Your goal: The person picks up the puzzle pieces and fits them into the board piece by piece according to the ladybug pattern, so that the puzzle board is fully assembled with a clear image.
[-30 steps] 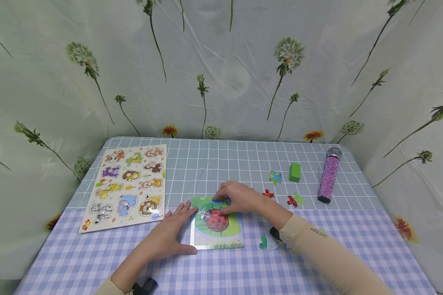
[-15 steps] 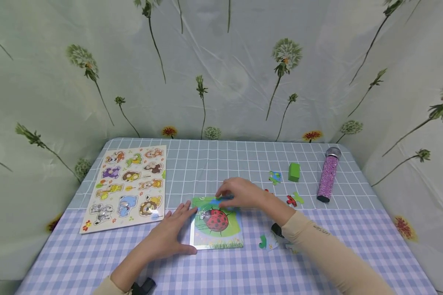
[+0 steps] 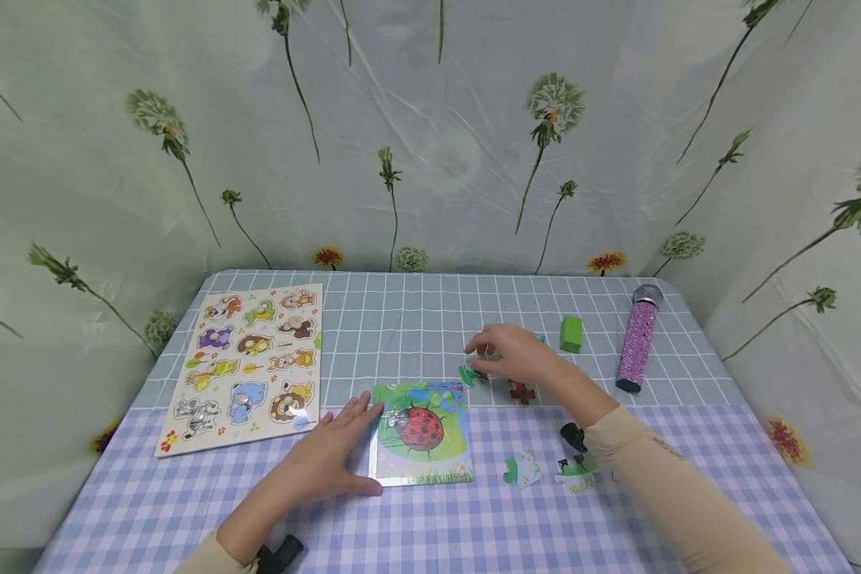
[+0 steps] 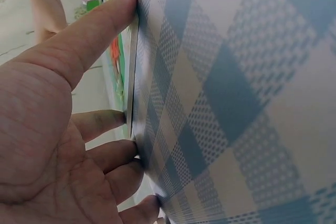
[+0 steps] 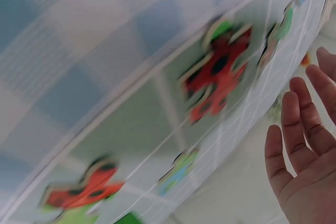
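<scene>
A square ladybug jigsaw puzzle (image 3: 422, 434) lies on the table in the head view. My left hand (image 3: 328, 458) rests at its left edge, fingers spread and fairly straight, with fingertips and thumb touching the rim in the left wrist view. My right hand (image 3: 513, 353) is above the table, up and right of the puzzle, with bent, relaxed fingers and nothing between them. Close under it lie a green piece (image 3: 469, 376) and a red piece (image 3: 521, 391), the latter black-spotted in the right wrist view. A blue-green piece (image 5: 178, 171) is mostly hidden by the hand in the head view.
Two pale green-edged pieces (image 3: 522, 470) lie right of the puzzle. Behind the right forearm stand a green block (image 3: 571, 334) and a glittery purple microphone (image 3: 638, 338). An animal peg board (image 3: 247, 363) lies at the left. Cloth walls surround the table's back and sides.
My right hand has left the puzzle's upper right corner, moving right and away toward the loose pieces. The green piece beside it has come into sight. My left hand stays in place.
</scene>
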The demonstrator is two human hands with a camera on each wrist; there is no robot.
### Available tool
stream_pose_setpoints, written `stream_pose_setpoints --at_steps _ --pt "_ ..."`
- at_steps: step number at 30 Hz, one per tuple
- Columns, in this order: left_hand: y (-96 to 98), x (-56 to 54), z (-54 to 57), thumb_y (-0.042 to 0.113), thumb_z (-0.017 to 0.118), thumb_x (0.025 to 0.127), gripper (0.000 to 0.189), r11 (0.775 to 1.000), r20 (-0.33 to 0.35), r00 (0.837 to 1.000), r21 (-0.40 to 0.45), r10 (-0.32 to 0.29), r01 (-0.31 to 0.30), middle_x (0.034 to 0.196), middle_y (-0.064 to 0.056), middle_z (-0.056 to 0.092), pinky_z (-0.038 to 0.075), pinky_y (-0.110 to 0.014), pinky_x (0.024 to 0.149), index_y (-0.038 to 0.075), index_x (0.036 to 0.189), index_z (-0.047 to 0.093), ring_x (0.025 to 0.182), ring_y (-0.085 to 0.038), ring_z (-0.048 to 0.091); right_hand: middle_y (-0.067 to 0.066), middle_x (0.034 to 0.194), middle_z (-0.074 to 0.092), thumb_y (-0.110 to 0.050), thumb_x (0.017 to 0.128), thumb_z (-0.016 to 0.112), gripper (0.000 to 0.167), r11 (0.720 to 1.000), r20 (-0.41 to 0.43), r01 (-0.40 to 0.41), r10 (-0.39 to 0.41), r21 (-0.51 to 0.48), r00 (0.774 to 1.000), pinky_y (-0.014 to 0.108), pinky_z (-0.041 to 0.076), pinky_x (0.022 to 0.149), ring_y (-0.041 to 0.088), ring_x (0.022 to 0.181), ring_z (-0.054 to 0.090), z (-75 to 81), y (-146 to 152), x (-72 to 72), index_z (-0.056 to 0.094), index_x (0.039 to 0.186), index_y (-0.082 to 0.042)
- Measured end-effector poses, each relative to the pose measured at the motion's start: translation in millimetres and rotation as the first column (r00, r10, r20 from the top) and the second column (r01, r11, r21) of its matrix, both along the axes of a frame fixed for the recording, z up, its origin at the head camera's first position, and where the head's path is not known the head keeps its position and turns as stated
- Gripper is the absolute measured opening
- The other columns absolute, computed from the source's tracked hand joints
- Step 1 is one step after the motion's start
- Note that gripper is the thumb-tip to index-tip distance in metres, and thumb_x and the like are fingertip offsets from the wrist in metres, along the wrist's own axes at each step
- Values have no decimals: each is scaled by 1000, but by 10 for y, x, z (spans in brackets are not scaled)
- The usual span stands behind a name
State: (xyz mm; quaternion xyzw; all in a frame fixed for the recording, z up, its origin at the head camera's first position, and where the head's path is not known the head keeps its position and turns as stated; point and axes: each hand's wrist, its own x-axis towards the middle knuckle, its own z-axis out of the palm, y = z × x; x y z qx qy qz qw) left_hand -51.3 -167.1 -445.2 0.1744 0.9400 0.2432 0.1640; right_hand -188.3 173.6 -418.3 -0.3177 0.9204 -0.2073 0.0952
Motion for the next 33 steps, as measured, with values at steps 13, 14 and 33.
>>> stream_pose_setpoints --at_steps 13,14,33 --pt "14 1 -12 52 100 67 123 1000 -12 1000 -2 19 -19 177 -16 29 27 -68 129 9 166 40 163 -41 32 11 111 78 -20 102 74 29 979 52 201 -202 20 978 48 62 95 27 105 72 -2 498 -119 77 125 -3" --pt "11 1 -8 53 99 67 124 1000 -14 1000 -4 17 -17 177 -17 28 27 -68 129 8 166 40 163 -41 31 12 112 78 -19 102 74 29 979 48 205 -206 20 977 48 62 96 28 106 72 -1 521 -125 77 125 -3" --pt "66 -163 26 62 95 69 122 962 -97 957 -1 -272 273 180 -19 18 25 -82 122 18 167 40 164 -50 21 25 133 72 -11 88 88 55 951 110 289 -301 111 947 57 55 110 43 126 67 -31 690 -202 69 138 2"
